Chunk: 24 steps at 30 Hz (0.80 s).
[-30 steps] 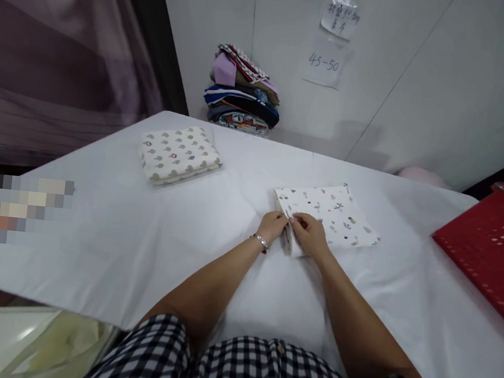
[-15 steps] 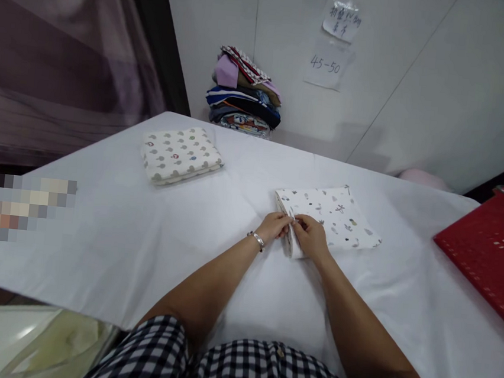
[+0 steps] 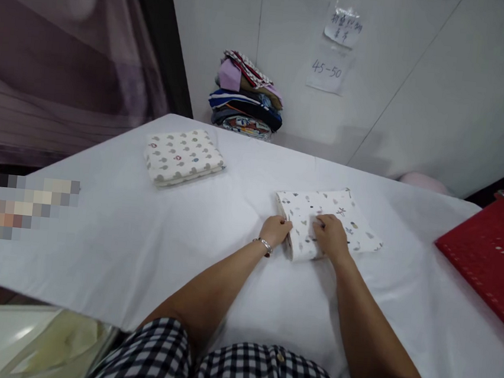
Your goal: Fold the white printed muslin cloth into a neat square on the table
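Note:
A folded white cloth [image 3: 308,206] with small printed plants and birds lies on the table in front of me. At its left edge, my left hand [image 3: 275,231] is closed, with the layered edge pinched between thumb and fingers. My right hand [image 3: 333,237] rests over the top of this cloth, fingers loosely bent and somewhat apart, holding nothing that shows. Its palm side is hidden. Further left and back lies a second folded cloth [image 3: 184,156], cream with grey tree-like prints, which neither hand touches.
A white sheet [image 3: 211,238] covers the table. On the right stands a red basket [image 3: 491,248]. Behind the far edge a stack of folded fabrics [image 3: 247,99] sits against the wall, below paper signs [image 3: 328,71]. At lower left is a pale container [image 3: 6,332].
My right hand has left the cloth's left edge and moved right, onto its top. The raised fold at that edge now lies flatter. My left hand stays at the edge.

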Motion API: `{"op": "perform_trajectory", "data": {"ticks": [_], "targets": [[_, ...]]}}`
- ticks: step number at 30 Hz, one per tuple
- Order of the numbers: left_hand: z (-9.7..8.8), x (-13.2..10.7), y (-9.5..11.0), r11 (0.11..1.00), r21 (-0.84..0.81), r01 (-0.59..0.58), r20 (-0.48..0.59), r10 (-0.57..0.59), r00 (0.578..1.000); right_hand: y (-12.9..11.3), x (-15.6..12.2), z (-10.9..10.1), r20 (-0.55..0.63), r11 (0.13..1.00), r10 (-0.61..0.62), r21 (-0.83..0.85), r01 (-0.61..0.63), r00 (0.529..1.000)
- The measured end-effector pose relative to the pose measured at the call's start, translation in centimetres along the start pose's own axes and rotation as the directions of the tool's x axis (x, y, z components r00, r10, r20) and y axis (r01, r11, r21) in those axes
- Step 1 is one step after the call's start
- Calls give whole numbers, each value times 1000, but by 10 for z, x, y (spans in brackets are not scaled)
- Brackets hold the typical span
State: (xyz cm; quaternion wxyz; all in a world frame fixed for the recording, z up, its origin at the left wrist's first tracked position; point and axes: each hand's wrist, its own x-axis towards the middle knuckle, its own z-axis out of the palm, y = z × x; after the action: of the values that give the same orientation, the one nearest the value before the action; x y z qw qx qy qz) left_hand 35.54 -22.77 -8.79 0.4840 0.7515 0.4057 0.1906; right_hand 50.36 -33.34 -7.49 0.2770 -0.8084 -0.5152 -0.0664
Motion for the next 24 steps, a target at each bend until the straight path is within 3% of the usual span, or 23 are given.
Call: {"op": "perform_trajectory", "data": {"ticks": [3, 5, 9, 12, 18, 24], "targets": [[0, 0, 0, 999, 14, -36, -10, 37, 999, -9, -1, 5, 53, 978, -170, 135, 161, 984], [0, 1, 0, 999, 13, -41, -7, 41, 999, -15, -2, 9, 107, 965, -214, 177, 193, 971], [0, 1, -1, 1000, -18, -15, -6, 15, 1000, -22, -4, 9, 69, 983, -116, 150, 104, 991], [1, 1, 0, 992, -121, 42, 9, -41, 999, -36, -6, 5, 39, 960, -103, 265, 89, 994], [-3, 2, 8, 921, -341, 187, 112, -158, 981, -56, -12, 4, 153, 933, -84, 359, 24, 985], [-8, 1, 10, 851, -491, 186, 208, -93, 974, -53, -12, 5, 186, 947, -63, 321, 0, 981]]}}
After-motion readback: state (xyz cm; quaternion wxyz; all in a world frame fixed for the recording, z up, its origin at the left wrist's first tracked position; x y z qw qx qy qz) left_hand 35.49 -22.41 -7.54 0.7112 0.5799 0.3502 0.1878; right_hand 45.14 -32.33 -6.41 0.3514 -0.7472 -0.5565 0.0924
